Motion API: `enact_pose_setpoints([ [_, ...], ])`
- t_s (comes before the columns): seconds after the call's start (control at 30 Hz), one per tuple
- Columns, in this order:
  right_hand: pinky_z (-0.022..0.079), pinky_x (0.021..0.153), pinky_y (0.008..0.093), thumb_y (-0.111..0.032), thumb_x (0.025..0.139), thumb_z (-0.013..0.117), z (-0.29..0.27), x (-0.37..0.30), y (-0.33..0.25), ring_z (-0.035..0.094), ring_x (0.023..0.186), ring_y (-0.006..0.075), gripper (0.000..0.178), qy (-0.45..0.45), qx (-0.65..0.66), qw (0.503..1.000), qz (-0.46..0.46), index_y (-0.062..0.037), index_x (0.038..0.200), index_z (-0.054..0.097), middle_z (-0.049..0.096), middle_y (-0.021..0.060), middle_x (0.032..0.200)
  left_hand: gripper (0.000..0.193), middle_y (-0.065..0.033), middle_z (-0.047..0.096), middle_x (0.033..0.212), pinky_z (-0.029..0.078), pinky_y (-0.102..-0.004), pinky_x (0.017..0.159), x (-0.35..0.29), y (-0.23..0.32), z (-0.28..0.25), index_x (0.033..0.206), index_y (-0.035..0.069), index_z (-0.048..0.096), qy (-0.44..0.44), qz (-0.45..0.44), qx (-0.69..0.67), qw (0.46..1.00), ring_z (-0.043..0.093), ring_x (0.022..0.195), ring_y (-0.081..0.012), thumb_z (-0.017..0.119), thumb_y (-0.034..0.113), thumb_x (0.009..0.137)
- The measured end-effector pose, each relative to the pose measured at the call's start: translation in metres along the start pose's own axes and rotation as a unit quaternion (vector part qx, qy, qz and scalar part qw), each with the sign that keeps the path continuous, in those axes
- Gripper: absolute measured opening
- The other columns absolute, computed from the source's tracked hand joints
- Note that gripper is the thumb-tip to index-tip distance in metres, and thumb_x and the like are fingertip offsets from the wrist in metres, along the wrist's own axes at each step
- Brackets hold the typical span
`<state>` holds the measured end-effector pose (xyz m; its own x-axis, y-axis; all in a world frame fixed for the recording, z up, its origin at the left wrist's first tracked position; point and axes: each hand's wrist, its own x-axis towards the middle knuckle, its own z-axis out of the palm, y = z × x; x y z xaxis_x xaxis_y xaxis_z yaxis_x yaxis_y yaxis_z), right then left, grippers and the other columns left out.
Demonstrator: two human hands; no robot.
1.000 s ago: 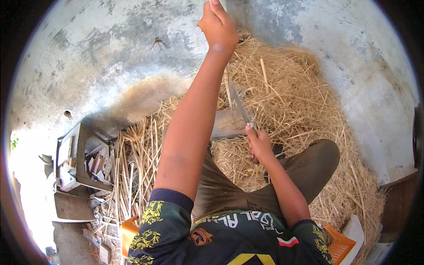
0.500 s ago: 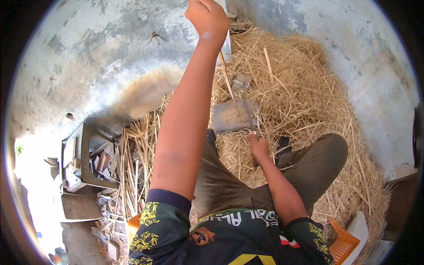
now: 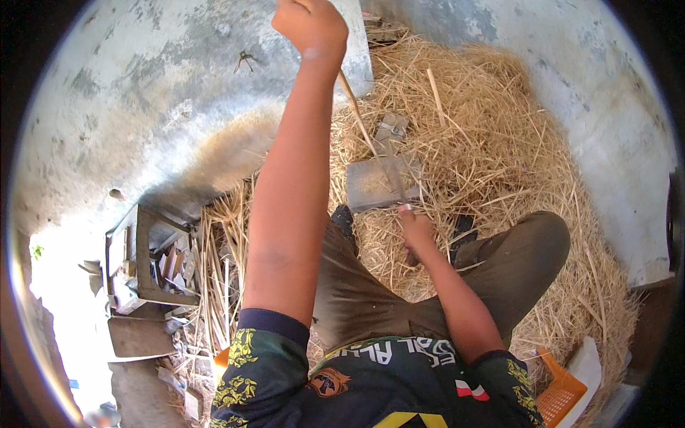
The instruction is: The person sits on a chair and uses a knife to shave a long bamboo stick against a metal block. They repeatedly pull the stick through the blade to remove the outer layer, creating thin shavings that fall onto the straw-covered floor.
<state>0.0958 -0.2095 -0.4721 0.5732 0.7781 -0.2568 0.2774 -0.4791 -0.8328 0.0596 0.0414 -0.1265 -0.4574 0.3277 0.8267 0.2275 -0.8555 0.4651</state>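
Long, thin, pale stick (image 3: 359, 114), slanting down toward a flat grey block (image 3: 357, 191) set in dry, stringy, yellow straw (image 3: 492, 143). Around its top, left hand (image 3: 312, 30) with fingers curled tight in a fist. Near its low end, thin metal knife (image 3: 397, 181), blurry blade over the block; right hand (image 3: 419, 234) with fingers wrapped around the handle. Farther out, rough, patchy grey wall (image 3: 178, 64), boxy frame (image 3: 144, 250) and orange basket (image 3: 564, 396) full of little holes.
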Motion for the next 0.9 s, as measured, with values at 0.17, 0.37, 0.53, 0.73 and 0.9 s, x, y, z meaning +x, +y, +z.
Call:
enact_pose_setpoints([
  [0.17, 0.046, 0.063, 0.0405, -0.053, 0.099, 0.055, -0.025, 0.000, -0.034, 0.061, 0.064, 0.0259, 0.061, 0.049, 0.127, 0.990, 0.033, 0.0034, 0.076, 0.062, 0.058, 0.0127, 0.063, 0.057, -0.0080, 0.042, 0.056, 0.036, -0.0370, 0.047, 0.017, -0.006, -0.014, 0.071, 0.006, 0.050, -0.125, -0.256, -0.253, 0.925, 0.041, 0.048, -0.0227, 0.036, 0.048, 0.107],
  [0.37, 0.037, 0.057, 0.0322, -0.047, 0.102, 0.054, -0.033, -0.025, -0.072, 0.043, 0.060, 0.0101, 0.051, 0.034, 0.258, 0.959, -0.114, -0.0014, 0.080, 0.059, 0.047, -0.0002, 0.061, 0.061, 0.0078, 0.023, 0.052, 0.016, -0.0257, 0.040, 0.027, 0.004, -0.053, 0.065, 0.022, 0.027, -0.315, -0.320, -0.476, 0.756, 0.016, 0.044, -0.0084, 0.035, 0.071, 0.100],
  [0.53, 0.037, 0.055, 0.0313, -0.044, 0.102, 0.057, -0.035, -0.042, -0.083, 0.042, 0.059, 0.0085, 0.047, 0.026, 0.175, 0.968, -0.175, -0.0009, 0.084, 0.058, 0.046, -0.0019, 0.061, 0.062, 0.0081, 0.019, 0.055, 0.013, -0.0260, 0.043, 0.023, 0.002, -0.058, 0.066, 0.022, 0.026, -0.321, -0.313, -0.490, 0.748, 0.013, 0.047, -0.0092, 0.035, 0.074, 0.098],
  [0.73, 0.038, 0.054, 0.0314, -0.041, 0.103, 0.055, -0.021, -0.053, -0.079, 0.044, 0.058, 0.0086, 0.044, 0.061, 0.327, 0.926, -0.179, 0.0007, 0.089, 0.059, 0.047, 0.0003, 0.060, 0.059, 0.0075, 0.020, 0.058, 0.015, -0.0271, 0.044, 0.016, 0.021, -0.056, 0.068, 0.021, 0.027, -0.261, -0.298, -0.424, 0.814, 0.015, 0.047, -0.0091, 0.037, 0.069, 0.100],
  [0.9, 0.043, 0.056, 0.0371, -0.044, 0.103, 0.054, -0.037, -0.047, -0.083, 0.052, 0.055, 0.0173, 0.051, 0.034, 0.097, 0.990, -0.100, 0.0018, 0.080, 0.058, 0.053, 0.0072, 0.059, 0.060, 0.0066, 0.022, 0.056, 0.015, -0.0278, 0.041, 0.014, 0.029, -0.047, 0.068, 0.020, 0.030, -0.204, -0.332, -0.386, 0.836, 0.017, 0.044, -0.0093, 0.039, 0.070, 0.099],
])
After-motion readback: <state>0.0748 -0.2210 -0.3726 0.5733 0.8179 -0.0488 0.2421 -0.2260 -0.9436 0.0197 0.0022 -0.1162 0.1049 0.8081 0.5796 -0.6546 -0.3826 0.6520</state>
